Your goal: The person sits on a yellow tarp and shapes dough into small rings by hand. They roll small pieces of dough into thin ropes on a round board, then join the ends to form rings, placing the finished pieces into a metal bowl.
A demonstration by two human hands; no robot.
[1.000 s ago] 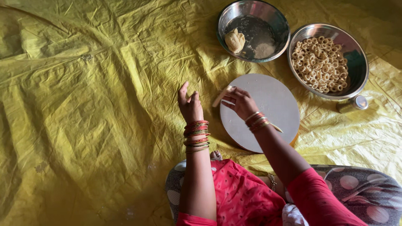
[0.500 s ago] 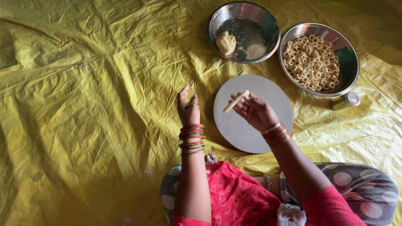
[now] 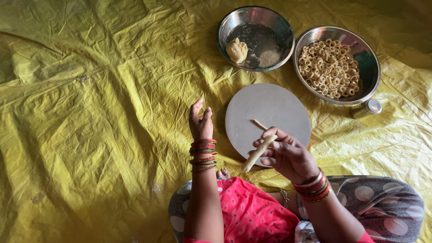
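Over round board's [image 3: 270, 108] near edge, right hand [image 3: 288, 155] holds dough stick [image 3: 258, 153].

Soft even daylight, sharp focus, dim corners

Crumpled yellow tarp [image 3: 90, 112] over the floor — creased, softly lit

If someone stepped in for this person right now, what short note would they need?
Right hand: holds a thin dough rope above the round board.
Left hand: empty, raised over the yellow sheet.
A small dough bit lies on the board.
Dough lump sits in the left steel bowl.
Done: many dough rings fill the right bowl.
Left: the rope is not yet a ring.
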